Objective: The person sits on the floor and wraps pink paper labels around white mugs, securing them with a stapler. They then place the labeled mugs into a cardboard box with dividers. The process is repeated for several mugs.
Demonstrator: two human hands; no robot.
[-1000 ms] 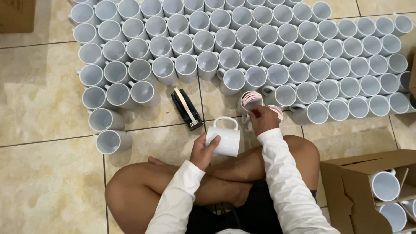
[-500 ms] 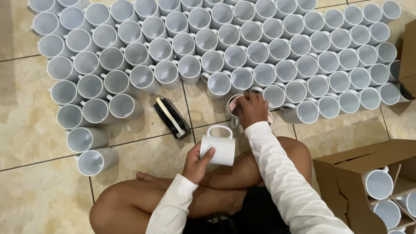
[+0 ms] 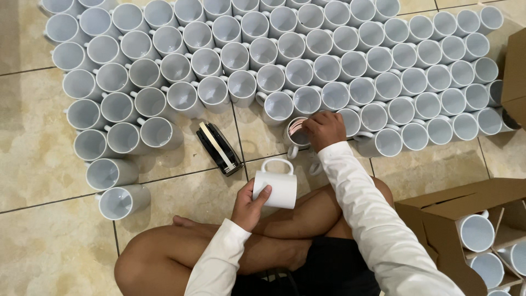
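Observation:
I sit cross-legged on a tiled floor. My left hand (image 3: 249,204) grips a white mug (image 3: 277,186) lying on its side over my knee, handle pointing away from me. My right hand (image 3: 324,129) reaches forward and rests its fingers on the rim of another mug (image 3: 296,134) standing at the near edge of a large group of white mugs (image 3: 263,52). That mug shows a pinkish tint inside. A second mug handle (image 3: 315,166) peeks out beside my right forearm.
Several rows of upright white mugs cover the floor ahead. A black tape dispenser (image 3: 218,148) lies left of my hands. An open cardboard box (image 3: 438,219) with dividers and several mugs stands at the right. Another box edge (image 3: 515,71) is at the far right.
The view has shifted so the mugs sit higher and closer. My right hand stays on the mug at the group's edge; my left hand keeps the sideways mug in about the same place.

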